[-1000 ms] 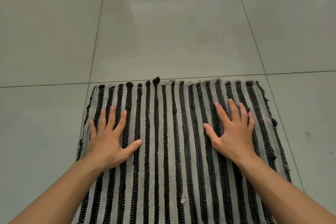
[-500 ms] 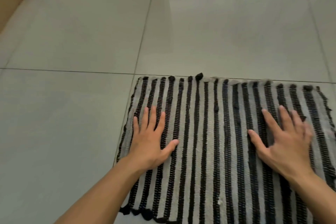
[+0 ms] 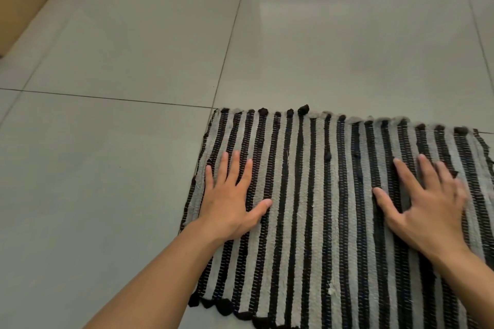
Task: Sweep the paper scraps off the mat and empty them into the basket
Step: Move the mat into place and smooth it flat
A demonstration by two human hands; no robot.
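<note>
Both hands haven't really budged on the rug over the last second, it's the view that has swung left, so the mat now sits toward the right and a lot more bare floor shows on the left. The left hand (image 3: 230, 200) lies flat, fingers straight and spread, thumb out to the side, palm down near the mat's left edge, gripping nothing. The right hand (image 3: 427, 203) is the same deal, flat and spread on the right part of the mat, though its outer fingers are a bit blurred, so it may be starting to shift, can't say for sure. Under them is the striped mat (image 3: 320, 195), black and grey bands, knotted tassels along the far edge and the near left corner, lying flat on the tiled floor (image 3: 107, 168). As for the paper scraps, honestly I can't spot any proper pile; there's one small pale fleck (image 3: 331, 292) low on the mat between the arms, and it could be lint for all I can tell. No basket in sight, and no brush or dustpan either. With the turn of the head, a brown cardboard box (image 3: 18, 0) has come into the top left corner, well away from the mat. My guess is the person is just smoothing the mat down and looking off to the left for whatever comes next, so the sweeping itself looks either not begun or already done.
</note>
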